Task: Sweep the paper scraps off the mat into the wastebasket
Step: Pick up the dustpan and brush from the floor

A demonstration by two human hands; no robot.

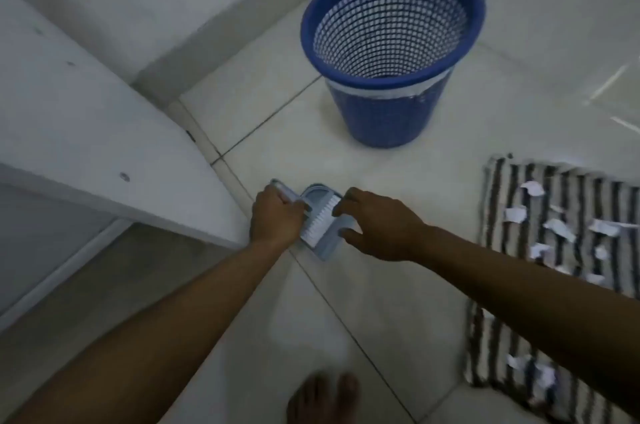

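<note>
- Fetching tools: left hand clamped on the dustpan handle, right hand spread over the brush.
- Next, likely: carry both to the mat, paper scraps untouched.

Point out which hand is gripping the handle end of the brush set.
The left hand, closed around the handle. The right hand only touches the dustpan body with spread fingers.

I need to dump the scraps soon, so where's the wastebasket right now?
The blue wastebasket stands upright on the floor tiles, top centre-right of the head view, beyond the dustpan and up-left of the striped mat.
</note>
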